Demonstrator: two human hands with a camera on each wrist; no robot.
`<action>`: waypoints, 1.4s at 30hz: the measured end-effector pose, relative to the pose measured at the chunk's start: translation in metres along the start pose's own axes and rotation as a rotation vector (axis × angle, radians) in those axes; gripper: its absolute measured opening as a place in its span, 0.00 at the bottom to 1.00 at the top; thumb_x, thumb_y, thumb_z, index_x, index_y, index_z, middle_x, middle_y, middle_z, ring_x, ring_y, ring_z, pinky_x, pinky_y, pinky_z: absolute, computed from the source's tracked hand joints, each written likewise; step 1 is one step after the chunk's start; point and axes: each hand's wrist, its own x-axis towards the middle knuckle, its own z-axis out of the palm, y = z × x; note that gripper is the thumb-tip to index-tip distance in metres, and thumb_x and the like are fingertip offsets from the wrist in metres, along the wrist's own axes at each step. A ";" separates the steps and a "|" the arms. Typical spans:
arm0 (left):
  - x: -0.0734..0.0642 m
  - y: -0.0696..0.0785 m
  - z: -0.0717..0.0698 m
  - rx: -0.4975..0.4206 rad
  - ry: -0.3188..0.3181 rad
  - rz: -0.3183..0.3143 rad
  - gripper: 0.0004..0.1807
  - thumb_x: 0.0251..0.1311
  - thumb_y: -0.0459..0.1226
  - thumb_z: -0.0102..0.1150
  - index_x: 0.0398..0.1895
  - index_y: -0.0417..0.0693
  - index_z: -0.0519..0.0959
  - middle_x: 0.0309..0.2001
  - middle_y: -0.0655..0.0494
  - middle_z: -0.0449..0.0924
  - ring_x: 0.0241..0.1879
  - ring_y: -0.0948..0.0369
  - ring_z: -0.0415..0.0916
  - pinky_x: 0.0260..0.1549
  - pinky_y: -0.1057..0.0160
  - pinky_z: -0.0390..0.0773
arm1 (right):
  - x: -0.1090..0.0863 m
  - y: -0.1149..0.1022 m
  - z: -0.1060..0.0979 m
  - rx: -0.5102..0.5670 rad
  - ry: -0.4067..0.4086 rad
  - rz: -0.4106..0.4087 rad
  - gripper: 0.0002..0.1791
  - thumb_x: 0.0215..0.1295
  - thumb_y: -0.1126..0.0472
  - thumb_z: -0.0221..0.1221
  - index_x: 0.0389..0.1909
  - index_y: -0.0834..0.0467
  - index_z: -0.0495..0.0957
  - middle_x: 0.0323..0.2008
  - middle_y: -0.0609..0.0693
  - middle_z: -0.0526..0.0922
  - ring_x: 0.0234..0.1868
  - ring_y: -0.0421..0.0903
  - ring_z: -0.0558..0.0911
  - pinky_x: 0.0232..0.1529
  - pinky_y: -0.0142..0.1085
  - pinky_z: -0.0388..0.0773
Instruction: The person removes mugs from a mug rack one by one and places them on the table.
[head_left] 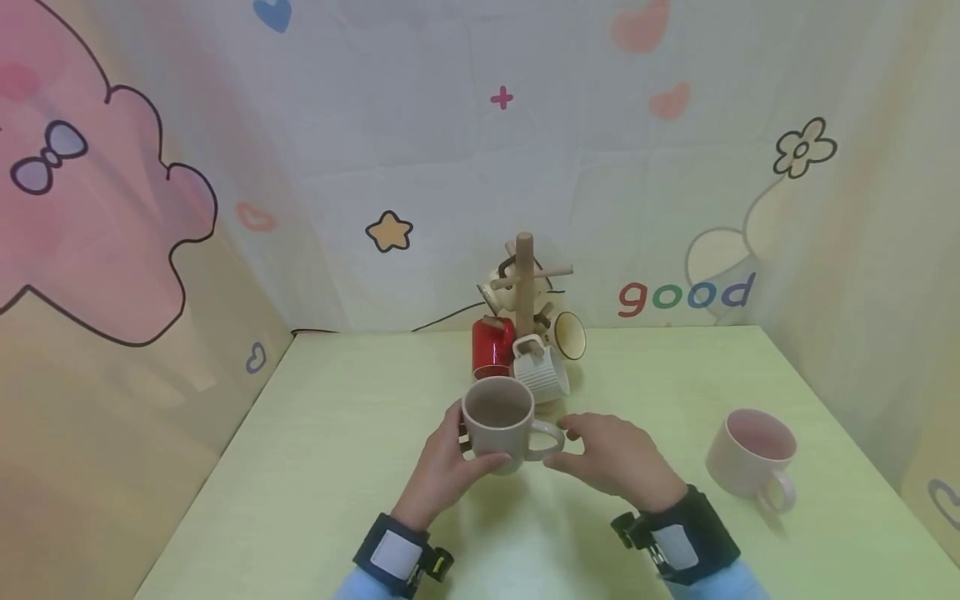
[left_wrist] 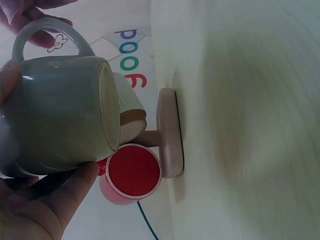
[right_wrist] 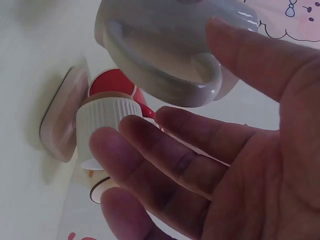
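A light grey mug [head_left: 501, 440] is held up over the table by my left hand [head_left: 448, 468], which grips its body with the thumb in front and the fingers around the far left side. Its mouth faces up and its handle [head_left: 553, 439] points right. Beside that handle is my right hand [head_left: 618, 458]. In the right wrist view its fingers [right_wrist: 170, 165] are spread and relaxed below the handle, and the thumb is close to the mug. Behind the grey mug stands a wooden mug rack [head_left: 524, 283], carrying a red mug [head_left: 491, 346] and a white ribbed mug [head_left: 542, 375].
Two cream mugs with dark rims also hang on the rack, one high [head_left: 504, 293] and one lower right [head_left: 570, 335]. A pale pink mug [head_left: 746, 458] sits on the right of the light green table [head_left: 300, 467]. A printed curtain [head_left: 450, 167] stands behind.
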 end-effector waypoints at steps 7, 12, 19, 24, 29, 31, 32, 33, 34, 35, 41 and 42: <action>-0.003 -0.005 0.007 0.025 -0.057 0.001 0.50 0.49 0.46 0.78 0.73 0.53 0.59 0.63 0.60 0.71 0.60 0.57 0.70 0.55 0.51 0.76 | 0.002 -0.002 0.007 0.009 -0.027 -0.025 0.17 0.56 0.47 0.71 0.40 0.53 0.82 0.27 0.44 0.79 0.28 0.44 0.74 0.27 0.39 0.70; -0.005 -0.004 0.011 0.039 -0.101 0.006 0.50 0.48 0.46 0.78 0.74 0.55 0.59 0.64 0.60 0.70 0.62 0.57 0.69 0.56 0.51 0.76 | 0.004 0.000 0.016 0.040 -0.041 -0.033 0.13 0.58 0.51 0.70 0.38 0.54 0.83 0.22 0.43 0.76 0.26 0.44 0.73 0.27 0.38 0.69; -0.007 -0.004 0.014 0.045 -0.135 0.030 0.50 0.46 0.44 0.79 0.73 0.58 0.60 0.65 0.62 0.70 0.63 0.58 0.68 0.56 0.54 0.76 | 0.001 0.004 0.021 0.056 -0.039 -0.063 0.06 0.60 0.55 0.68 0.33 0.53 0.84 0.22 0.42 0.78 0.25 0.43 0.73 0.26 0.39 0.72; -0.007 -0.002 0.015 0.044 -0.150 0.043 0.51 0.46 0.43 0.79 0.73 0.60 0.60 0.65 0.62 0.70 0.63 0.59 0.68 0.56 0.53 0.76 | 0.000 0.006 0.025 0.074 -0.036 -0.085 0.07 0.60 0.55 0.68 0.35 0.53 0.84 0.22 0.42 0.77 0.24 0.43 0.73 0.26 0.39 0.72; -0.005 0.000 0.013 0.046 -0.166 0.049 0.51 0.46 0.42 0.80 0.73 0.60 0.60 0.65 0.63 0.70 0.63 0.59 0.68 0.56 0.54 0.75 | -0.001 0.008 0.027 0.094 -0.030 -0.106 0.05 0.61 0.58 0.67 0.34 0.55 0.83 0.22 0.42 0.77 0.24 0.43 0.73 0.26 0.39 0.73; -0.004 0.000 0.013 0.043 -0.176 0.054 0.51 0.46 0.42 0.79 0.73 0.59 0.60 0.64 0.63 0.70 0.63 0.59 0.68 0.57 0.55 0.75 | -0.002 0.009 0.026 0.100 -0.032 -0.115 0.04 0.62 0.59 0.66 0.34 0.56 0.83 0.22 0.43 0.77 0.24 0.43 0.73 0.26 0.38 0.72; -0.004 0.000 0.013 0.043 -0.180 0.059 0.50 0.46 0.42 0.79 0.73 0.59 0.61 0.64 0.62 0.70 0.63 0.59 0.68 0.57 0.55 0.75 | -0.002 0.009 0.026 0.107 -0.038 -0.112 0.04 0.62 0.60 0.65 0.34 0.56 0.83 0.21 0.43 0.76 0.23 0.43 0.73 0.25 0.38 0.72; -0.003 0.001 0.012 0.041 -0.185 0.059 0.50 0.46 0.42 0.79 0.73 0.59 0.60 0.65 0.62 0.70 0.63 0.60 0.68 0.57 0.56 0.75 | -0.003 0.009 0.026 0.115 -0.043 -0.111 0.04 0.63 0.60 0.65 0.33 0.56 0.83 0.21 0.43 0.76 0.23 0.43 0.73 0.24 0.37 0.72; -0.003 0.001 0.012 0.040 -0.191 0.063 0.50 0.46 0.42 0.79 0.73 0.59 0.60 0.65 0.62 0.70 0.63 0.59 0.68 0.57 0.56 0.75 | -0.003 0.009 0.026 0.131 -0.052 -0.105 0.04 0.63 0.60 0.64 0.33 0.57 0.82 0.21 0.43 0.76 0.22 0.43 0.73 0.23 0.37 0.73; -0.003 0.001 0.012 0.038 -0.197 0.065 0.50 0.47 0.41 0.79 0.73 0.59 0.60 0.65 0.62 0.70 0.63 0.59 0.68 0.57 0.56 0.75 | -0.004 0.009 0.026 0.147 -0.059 -0.097 0.04 0.64 0.61 0.64 0.33 0.57 0.82 0.20 0.44 0.76 0.21 0.43 0.74 0.22 0.37 0.73; -0.002 0.000 0.011 0.038 -0.228 0.057 0.49 0.48 0.41 0.79 0.73 0.56 0.61 0.64 0.59 0.71 0.63 0.57 0.70 0.57 0.56 0.75 | -0.008 0.009 0.028 0.230 -0.096 -0.058 0.05 0.64 0.62 0.63 0.30 0.59 0.81 0.22 0.47 0.79 0.18 0.43 0.77 0.20 0.37 0.74; -0.002 0.000 0.012 0.039 -0.231 0.052 0.49 0.48 0.41 0.79 0.72 0.55 0.61 0.64 0.60 0.71 0.63 0.57 0.70 0.57 0.56 0.75 | -0.008 0.010 0.029 0.233 -0.097 -0.061 0.05 0.64 0.62 0.63 0.30 0.59 0.81 0.23 0.48 0.79 0.18 0.43 0.77 0.20 0.37 0.75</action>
